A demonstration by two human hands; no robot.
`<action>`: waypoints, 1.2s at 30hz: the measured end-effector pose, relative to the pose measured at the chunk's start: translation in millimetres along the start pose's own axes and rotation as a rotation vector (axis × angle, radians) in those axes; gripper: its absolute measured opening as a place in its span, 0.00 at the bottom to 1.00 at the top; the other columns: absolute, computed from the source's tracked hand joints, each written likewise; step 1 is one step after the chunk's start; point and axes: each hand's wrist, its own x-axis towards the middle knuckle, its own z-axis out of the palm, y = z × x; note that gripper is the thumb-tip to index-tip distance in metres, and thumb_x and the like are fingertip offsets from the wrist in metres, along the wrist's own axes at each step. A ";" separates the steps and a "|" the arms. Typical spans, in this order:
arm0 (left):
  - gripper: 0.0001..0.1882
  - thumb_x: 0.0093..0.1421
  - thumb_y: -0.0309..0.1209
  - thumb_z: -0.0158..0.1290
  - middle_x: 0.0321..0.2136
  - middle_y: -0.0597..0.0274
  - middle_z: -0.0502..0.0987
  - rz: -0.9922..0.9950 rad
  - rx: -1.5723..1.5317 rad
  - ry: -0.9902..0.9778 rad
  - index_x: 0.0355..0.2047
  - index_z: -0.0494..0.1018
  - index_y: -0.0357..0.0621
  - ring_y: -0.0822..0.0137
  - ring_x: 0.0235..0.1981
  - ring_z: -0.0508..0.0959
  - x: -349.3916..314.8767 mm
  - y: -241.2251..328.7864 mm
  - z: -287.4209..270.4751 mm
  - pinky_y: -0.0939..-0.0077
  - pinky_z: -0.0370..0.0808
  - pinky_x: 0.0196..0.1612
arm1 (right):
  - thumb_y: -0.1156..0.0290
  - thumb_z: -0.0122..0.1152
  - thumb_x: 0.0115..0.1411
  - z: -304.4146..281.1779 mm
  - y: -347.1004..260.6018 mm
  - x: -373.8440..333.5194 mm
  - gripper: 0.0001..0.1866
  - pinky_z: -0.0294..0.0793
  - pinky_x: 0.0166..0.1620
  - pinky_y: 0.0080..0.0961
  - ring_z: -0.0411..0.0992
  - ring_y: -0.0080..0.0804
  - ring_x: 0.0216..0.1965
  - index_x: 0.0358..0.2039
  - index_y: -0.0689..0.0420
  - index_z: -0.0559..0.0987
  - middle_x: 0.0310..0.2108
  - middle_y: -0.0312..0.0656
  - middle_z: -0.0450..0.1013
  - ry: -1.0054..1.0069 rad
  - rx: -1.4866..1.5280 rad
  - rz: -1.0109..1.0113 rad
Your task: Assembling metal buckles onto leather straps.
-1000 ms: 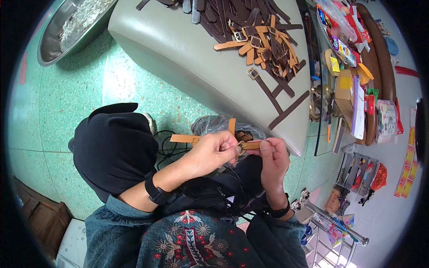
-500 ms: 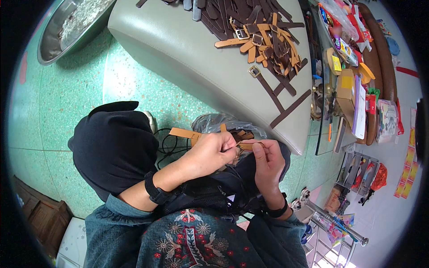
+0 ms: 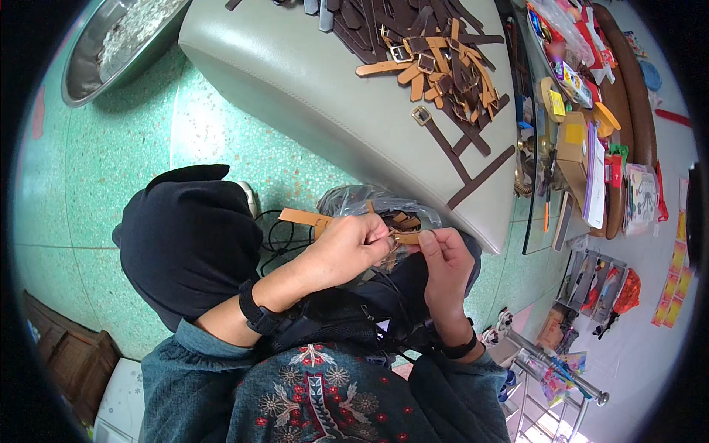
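Note:
My left hand (image 3: 348, 245) is pinched over my lap on a tan leather strap (image 3: 295, 216), whose flat end sticks out to the left. Thumb against fingers, my right hand (image 3: 447, 264) grips a short tan length (image 3: 407, 238) close to the left fingertips. A small metallic bit shows between the hands, too small to name. Whether both tan parts are one strap I cannot tell. Just beyond the fingers lies a clear plastic bag (image 3: 354, 199) with dark brown and tan straps (image 3: 401, 220) in it.
A pale padded bench (image 3: 295, 88) carries a heap of brown and tan buckled straps (image 3: 443, 63). One dark buckled strap (image 3: 447, 153) lies nearer its edge. At upper left stands a metal basin (image 3: 88, 81). Cluttered goods (image 3: 572, 148) fill the right side.
My right hand has shifted slightly right and down, its fingers a little farther from the left hand's. More of the straps in the bag now shows. My left hand has barely moved.

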 end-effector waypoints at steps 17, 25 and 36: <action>0.08 0.59 0.28 0.47 0.17 0.66 0.72 0.066 0.100 -0.079 0.27 0.71 0.36 0.79 0.22 0.69 -2.4 3.8 -10.6 0.82 0.67 0.27 | 0.77 0.56 0.56 -13.4 -12.3 11.0 0.05 0.69 0.40 0.20 0.70 0.25 0.37 0.30 0.65 0.73 0.33 0.41 0.73 -0.362 -0.237 -0.239; 0.02 0.53 0.24 0.52 0.20 0.57 0.73 0.118 0.133 -0.069 0.26 0.70 0.37 0.70 0.24 0.73 -6.1 17.5 -12.0 0.76 0.69 0.29 | 0.76 0.58 0.55 -9.7 -13.3 8.3 0.08 0.69 0.31 0.15 0.70 0.18 0.26 0.35 0.62 0.72 0.28 0.36 0.72 -0.482 -0.052 0.138; 0.10 0.53 0.31 0.58 0.20 0.67 0.72 -0.026 -0.168 0.216 0.25 0.70 0.36 0.81 0.22 0.68 -21.0 9.0 14.3 0.82 0.67 0.25 | 0.75 0.55 0.57 -1.4 2.8 10.0 0.06 0.71 0.28 0.16 0.72 0.22 0.24 0.35 0.64 0.73 0.23 0.38 0.72 -0.295 0.236 0.193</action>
